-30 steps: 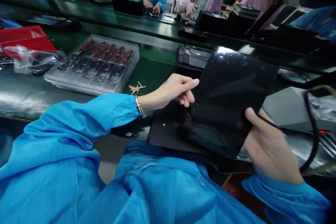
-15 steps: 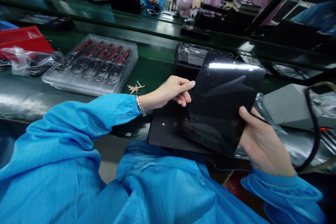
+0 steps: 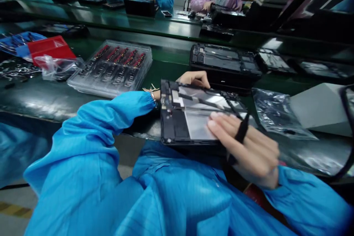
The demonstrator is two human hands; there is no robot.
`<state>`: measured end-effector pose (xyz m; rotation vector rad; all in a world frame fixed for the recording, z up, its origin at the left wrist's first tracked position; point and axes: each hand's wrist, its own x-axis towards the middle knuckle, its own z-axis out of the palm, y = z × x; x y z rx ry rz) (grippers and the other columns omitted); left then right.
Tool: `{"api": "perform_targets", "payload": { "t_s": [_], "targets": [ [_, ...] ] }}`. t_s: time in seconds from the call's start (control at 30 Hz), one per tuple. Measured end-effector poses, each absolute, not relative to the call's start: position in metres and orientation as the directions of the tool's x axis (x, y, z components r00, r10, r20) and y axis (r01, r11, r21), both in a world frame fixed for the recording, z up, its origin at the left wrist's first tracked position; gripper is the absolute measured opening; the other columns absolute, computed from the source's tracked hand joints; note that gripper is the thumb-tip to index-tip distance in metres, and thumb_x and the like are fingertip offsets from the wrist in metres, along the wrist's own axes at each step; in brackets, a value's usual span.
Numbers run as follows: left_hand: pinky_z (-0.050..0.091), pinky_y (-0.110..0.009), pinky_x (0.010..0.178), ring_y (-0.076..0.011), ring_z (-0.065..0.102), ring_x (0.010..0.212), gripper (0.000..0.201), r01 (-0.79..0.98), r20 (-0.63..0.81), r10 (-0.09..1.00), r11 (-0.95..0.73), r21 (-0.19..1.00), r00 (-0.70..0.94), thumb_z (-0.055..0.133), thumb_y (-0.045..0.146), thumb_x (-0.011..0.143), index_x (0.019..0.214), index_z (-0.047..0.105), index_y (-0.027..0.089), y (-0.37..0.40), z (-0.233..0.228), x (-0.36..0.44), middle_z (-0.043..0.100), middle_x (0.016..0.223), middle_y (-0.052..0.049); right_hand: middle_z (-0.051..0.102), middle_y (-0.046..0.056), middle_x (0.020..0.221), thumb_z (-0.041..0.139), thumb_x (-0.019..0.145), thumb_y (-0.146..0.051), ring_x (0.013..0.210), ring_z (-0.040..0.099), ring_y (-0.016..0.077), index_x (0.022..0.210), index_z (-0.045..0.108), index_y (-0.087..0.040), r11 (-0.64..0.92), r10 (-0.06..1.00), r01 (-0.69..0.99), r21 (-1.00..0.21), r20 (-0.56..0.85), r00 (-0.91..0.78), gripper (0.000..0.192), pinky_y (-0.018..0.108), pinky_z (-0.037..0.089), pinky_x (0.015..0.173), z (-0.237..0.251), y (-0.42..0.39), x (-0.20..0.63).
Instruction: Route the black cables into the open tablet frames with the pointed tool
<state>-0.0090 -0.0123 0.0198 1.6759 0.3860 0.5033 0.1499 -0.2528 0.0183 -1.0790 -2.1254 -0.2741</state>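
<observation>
An opened tablet [image 3: 177, 121] is tilted over the near edge of the bench, its circuit parts and pale battery area facing up. My right hand [image 3: 249, 147] grips its near right side. The fingers lie over the inner parts and the thumb is hidden below. A black pen-like tool [image 3: 242, 129] sticks up between those fingers, its kind unclear. Behind the tablet's far left edge is my left hand [image 3: 193, 78], fingers curled and partly covered by the tablet. Whether it holds anything is hidden.
Another opened tablet [image 3: 226, 61] lies on a black stack beyond my hands. Clear trays of small parts [image 3: 110, 68] stand left, near a red bin [image 3: 51, 51] and a blue bin [image 3: 19, 44]. A plastic bag [image 3: 276, 114] and grey box [image 3: 320, 108] are right. Co-workers sit opposite.
My right hand has turned the tablet over, from its glossy dark side to its inner parts, and brought it left. My left hand has gone from beside it to behind it.
</observation>
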Motion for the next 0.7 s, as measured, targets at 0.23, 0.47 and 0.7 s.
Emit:
{"api": "perform_targets", "payload": {
  "t_s": [0.23, 0.47, 0.7],
  "targets": [
    [0.051, -0.028, 0.085, -0.0181, 0.070, 0.081, 0.041, 0.522, -0.072, 0.608, -0.608, 0.598, 0.790, 0.056, 0.040, 0.097, 0.124, 0.070, 0.013, -0.005, 0.004, -0.084, 0.075, 0.097, -0.008, 0.065, 0.016, 0.140, 0.050, 0.099, -0.002, 0.134, 0.062, 0.0289, 0.157, 0.048, -0.014, 0.573, 0.621, 0.811, 0.119, 0.582, -0.525, 0.059, 0.045, 0.051, 0.117, -0.008, -0.271, 0.153],
    [0.040, -0.043, 0.113, -0.0298, 0.057, 0.122, 0.065, 0.547, -0.089, 0.575, -0.703, 0.455, 0.813, 0.038, 0.058, 0.101, 0.144, 0.061, 0.016, -0.035, -0.012, -0.116, 0.062, 0.130, -0.014, 0.066, 0.020, 0.139, 0.063, 0.100, -0.016, 0.129, 0.066, 0.0305, 0.133, 0.067, -0.009, 0.582, 0.692, 0.811, 0.059, 0.489, -0.532, 0.034, 0.047, 0.057, 0.111, -0.026, -0.278, 0.134],
    [0.047, -0.045, 0.111, -0.0309, 0.056, 0.131, 0.080, 0.459, -0.222, 0.651, -0.218, 0.861, 0.726, 0.071, 0.053, 0.084, 0.150, 0.042, 0.019, -0.071, -0.007, -0.112, 0.054, 0.147, -0.015, 0.069, 0.016, 0.135, 0.070, 0.095, -0.015, 0.134, 0.063, 0.0301, 0.129, 0.069, -0.011, 0.602, 0.621, 0.799, 0.011, 0.622, -0.477, 0.034, 0.053, 0.052, 0.116, -0.053, -0.274, 0.136]
  ]
}}
